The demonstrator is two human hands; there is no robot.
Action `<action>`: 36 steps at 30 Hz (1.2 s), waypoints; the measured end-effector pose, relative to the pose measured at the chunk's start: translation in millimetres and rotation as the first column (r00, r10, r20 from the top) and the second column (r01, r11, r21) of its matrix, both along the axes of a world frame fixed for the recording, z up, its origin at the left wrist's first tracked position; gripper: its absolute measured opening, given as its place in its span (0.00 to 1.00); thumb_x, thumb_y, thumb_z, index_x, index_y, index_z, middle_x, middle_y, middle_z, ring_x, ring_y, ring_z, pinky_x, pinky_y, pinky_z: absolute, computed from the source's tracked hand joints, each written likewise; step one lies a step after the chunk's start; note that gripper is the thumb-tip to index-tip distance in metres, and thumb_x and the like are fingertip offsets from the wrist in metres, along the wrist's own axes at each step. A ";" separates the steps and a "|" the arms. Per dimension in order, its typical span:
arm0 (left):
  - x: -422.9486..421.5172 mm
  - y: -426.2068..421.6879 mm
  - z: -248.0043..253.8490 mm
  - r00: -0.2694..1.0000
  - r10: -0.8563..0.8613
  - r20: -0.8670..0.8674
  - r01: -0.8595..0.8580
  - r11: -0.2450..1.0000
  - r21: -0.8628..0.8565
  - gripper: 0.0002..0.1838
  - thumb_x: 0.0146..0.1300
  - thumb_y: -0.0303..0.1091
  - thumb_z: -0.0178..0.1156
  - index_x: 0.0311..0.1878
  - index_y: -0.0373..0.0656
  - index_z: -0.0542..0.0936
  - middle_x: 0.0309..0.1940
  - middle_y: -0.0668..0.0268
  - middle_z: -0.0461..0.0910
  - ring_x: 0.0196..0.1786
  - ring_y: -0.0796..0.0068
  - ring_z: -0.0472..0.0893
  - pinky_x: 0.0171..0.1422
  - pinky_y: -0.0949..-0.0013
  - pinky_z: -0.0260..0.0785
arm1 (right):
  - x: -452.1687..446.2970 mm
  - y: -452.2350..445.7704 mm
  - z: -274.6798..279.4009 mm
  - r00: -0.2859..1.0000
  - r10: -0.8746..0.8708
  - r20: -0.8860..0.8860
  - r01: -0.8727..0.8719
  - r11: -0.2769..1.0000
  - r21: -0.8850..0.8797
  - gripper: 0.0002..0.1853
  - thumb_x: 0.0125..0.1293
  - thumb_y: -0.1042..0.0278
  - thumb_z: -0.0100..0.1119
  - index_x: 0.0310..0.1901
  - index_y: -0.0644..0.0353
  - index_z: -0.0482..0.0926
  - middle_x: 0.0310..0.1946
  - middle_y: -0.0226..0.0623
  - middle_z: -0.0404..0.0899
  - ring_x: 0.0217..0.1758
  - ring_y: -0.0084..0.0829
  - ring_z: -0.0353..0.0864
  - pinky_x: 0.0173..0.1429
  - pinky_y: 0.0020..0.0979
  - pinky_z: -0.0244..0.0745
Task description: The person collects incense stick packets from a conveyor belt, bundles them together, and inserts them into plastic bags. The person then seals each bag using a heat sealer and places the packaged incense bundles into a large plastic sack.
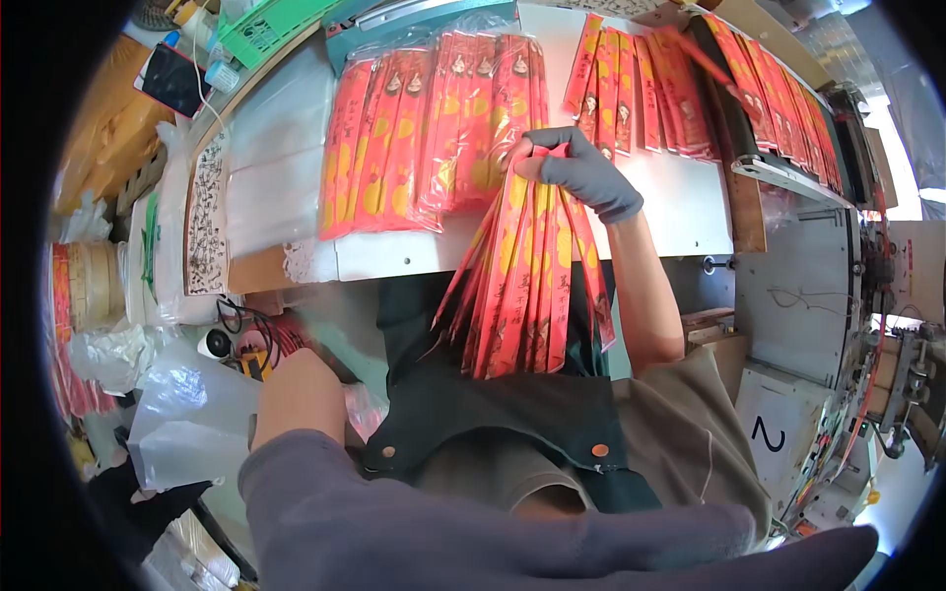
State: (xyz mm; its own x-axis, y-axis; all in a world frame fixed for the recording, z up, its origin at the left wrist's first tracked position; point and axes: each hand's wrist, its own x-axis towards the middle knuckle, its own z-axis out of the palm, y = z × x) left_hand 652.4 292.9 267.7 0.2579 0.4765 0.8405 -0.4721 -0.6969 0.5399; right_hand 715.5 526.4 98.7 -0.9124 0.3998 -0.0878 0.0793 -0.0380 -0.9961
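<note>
My right hand [581,172], in a grey glove with bare fingertips, is closed on the top ends of a bundle of long red-and-yellow printed packets [522,286]. The packets hang down and fan apart in front of the dark apron [493,424]. Very close to the camera, my left hand [512,537] in a grey glove stretches across the bottom, its fingers extended to the right. Nothing shows in it. Clear bags full of similar packets [384,148] lie on the white table [384,258], beyond the held bundle.
Loose red packets [616,94] lie at the table's far right, beside a conveyor [788,167] carrying more. Clear plastic sheets [281,158] lie at left. A green basket [271,30] and a phone [172,79] are at upper left. A grey machine [798,286] stands at right.
</note>
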 end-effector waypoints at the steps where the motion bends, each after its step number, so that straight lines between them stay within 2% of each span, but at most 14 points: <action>1: -4.4 -0.4 -1.0 1.000 -0.008 -0.004 0.008 1.000 0.008 0.28 0.62 0.48 0.60 0.58 0.37 0.73 0.53 0.40 0.73 0.54 0.45 0.74 0.53 0.50 0.68 | -0.7 1.2 3.3 1.000 0.014 -0.010 -0.014 1.000 -0.002 0.07 0.58 0.69 0.64 0.34 0.64 0.82 0.33 0.26 0.77 0.40 0.18 0.74 0.48 0.22 0.68; 5: -26.7 -7.4 -3.9 0.997 -0.053 -0.047 0.054 0.998 0.028 0.28 0.62 0.49 0.60 0.58 0.37 0.73 0.52 0.40 0.73 0.54 0.45 0.74 0.52 0.49 0.68 | 1.0 0.6 5.9 1.000 -0.002 0.005 0.002 1.000 0.006 0.08 0.59 0.68 0.62 0.36 0.64 0.82 0.31 0.25 0.78 0.38 0.16 0.73 0.47 0.21 0.68; 10: -44.4 -4.6 -7.5 0.993 -0.066 -0.096 0.071 0.996 0.053 0.29 0.62 0.49 0.60 0.58 0.37 0.73 0.52 0.39 0.73 0.54 0.45 0.74 0.52 0.49 0.68 | -1.8 12.0 -38.3 0.996 -0.086 0.007 0.086 0.996 0.028 0.19 0.54 0.58 0.69 0.43 0.61 0.82 0.32 0.25 0.79 0.31 0.12 0.71 0.30 0.19 0.64; 13: -51.2 -2.7 -8.7 0.990 -0.073 -0.122 0.081 0.995 0.064 0.29 0.62 0.49 0.60 0.58 0.37 0.73 0.52 0.39 0.73 0.53 0.45 0.74 0.52 0.49 0.68 | -2.6 8.9 -33.0 0.996 -0.091 -0.022 0.092 0.995 0.028 0.22 0.53 0.55 0.71 0.44 0.62 0.82 0.33 0.25 0.78 0.30 0.11 0.70 0.28 0.18 0.63; 16: -58.8 -1.5 -14.0 0.988 -0.060 -0.143 0.070 0.995 0.066 0.29 0.62 0.50 0.60 0.58 0.37 0.73 0.52 0.39 0.73 0.53 0.44 0.74 0.52 0.49 0.68 | 2.3 20.1 -61.5 0.993 -0.102 0.053 0.100 0.994 0.041 0.27 0.53 0.52 0.70 0.49 0.62 0.79 0.36 0.28 0.79 0.31 0.13 0.72 0.30 0.19 0.65; 19: -74.5 -4.2 -22.7 0.987 -0.006 -0.159 0.013 0.999 0.041 0.29 0.63 0.50 0.60 0.58 0.37 0.73 0.52 0.39 0.73 0.53 0.44 0.74 0.52 0.49 0.68 | 7.8 1.4 -20.2 0.978 -0.196 0.064 0.194 0.980 0.042 0.27 0.55 0.58 0.68 0.53 0.65 0.76 0.39 0.31 0.80 0.34 0.15 0.75 0.33 0.19 0.68; 23: -131.8 -43.8 -62.6 0.966 0.238 -0.098 -0.249 0.961 -0.122 0.29 0.63 0.50 0.60 0.58 0.37 0.73 0.52 0.39 0.73 0.53 0.44 0.75 0.52 0.48 0.68 | 10.0 18.3 -53.5 0.992 -0.123 0.038 0.124 0.992 -0.015 0.22 0.57 0.67 0.70 0.51 0.66 0.74 0.50 0.40 0.78 0.50 0.25 0.77 0.52 0.27 0.75; 25: -170.0 -96.2 -100.5 0.809 0.573 -0.132 -0.581 0.744 -0.330 0.32 0.66 0.55 0.53 0.66 0.43 0.67 0.60 0.43 0.70 0.62 0.43 0.71 0.65 0.42 0.61 | 10.5 20.7 -57.4 0.992 -0.122 -0.009 0.122 0.992 0.033 0.20 0.58 0.70 0.68 0.51 0.63 0.74 0.49 0.38 0.78 0.52 0.26 0.76 0.59 0.29 0.69; 26: -178.2 -99.9 -100.0 0.622 0.740 -0.256 -0.765 0.505 -0.400 0.32 0.68 0.54 0.52 0.64 0.38 0.68 0.58 0.44 0.72 0.61 0.45 0.73 0.65 0.44 0.62 | 6.8 13.5 -45.5 0.990 -0.135 -0.051 0.136 0.990 0.028 0.15 0.58 0.71 0.66 0.47 0.63 0.78 0.44 0.34 0.80 0.49 0.24 0.76 0.58 0.29 0.68; 29: -213.1 -90.3 -104.2 0.258 0.835 -0.486 -0.877 -0.008 -0.481 0.18 0.69 0.32 0.49 0.56 0.30 0.73 0.51 0.50 0.77 0.56 0.60 0.77 0.65 0.59 0.67 | -11.4 -2.7 2.1 0.999 -0.026 0.023 0.026 1.000 -0.016 0.06 0.58 0.72 0.63 0.35 0.65 0.82 0.35 0.29 0.81 0.43 0.20 0.76 0.51 0.26 0.68; 30: -241.6 -97.5 -125.8 0.088 0.726 -0.682 -0.916 -0.210 -0.342 0.14 0.67 0.30 0.51 0.51 0.32 0.78 0.46 0.57 0.81 0.52 0.69 0.79 0.61 0.66 0.69 | -15.1 -4.8 3.2 1.000 -0.008 0.016 0.008 1.000 -0.005 0.06 0.58 0.72 0.63 0.35 0.64 0.82 0.35 0.30 0.81 0.42 0.20 0.76 0.51 0.25 0.68; 32: -261.5 -82.9 -136.9 -0.006 0.571 -0.821 -0.953 -0.251 -0.168 0.13 0.66 0.31 0.55 0.48 0.33 0.80 0.42 0.63 0.83 0.46 0.75 0.80 0.55 0.70 0.70 | -20.4 -6.7 5.7 1.000 0.012 -0.001 -0.012 1.000 0.021 0.06 0.58 0.72 0.62 0.35 0.64 0.82 0.35 0.30 0.81 0.42 0.20 0.76 0.50 0.25 0.68; 34: -300.2 -72.4 -184.3 0.020 0.625 -0.781 -0.931 -0.273 -0.243 0.14 0.54 0.40 0.66 0.38 0.39 0.81 0.34 0.65 0.83 0.41 0.78 0.81 0.46 0.73 0.70 | -22.0 -10.5 4.7 0.999 -0.017 0.030 0.017 1.000 0.015 0.06 0.58 0.72 0.62 0.35 0.64 0.81 0.35 0.30 0.81 0.41 0.20 0.76 0.49 0.24 0.68; 36: -318.4 -57.7 -208.7 -0.131 0.505 -0.853 -0.935 -0.350 -0.063 0.12 0.55 0.40 0.65 0.37 0.41 0.81 0.34 0.64 0.83 0.41 0.72 0.82 0.46 0.71 0.71 | -26.7 -7.1 4.1 0.998 0.022 0.062 -0.024 1.000 0.020 0.07 0.57 0.71 0.64 0.36 0.63 0.81 0.35 0.31 0.80 0.41 0.21 0.76 0.49 0.25 0.70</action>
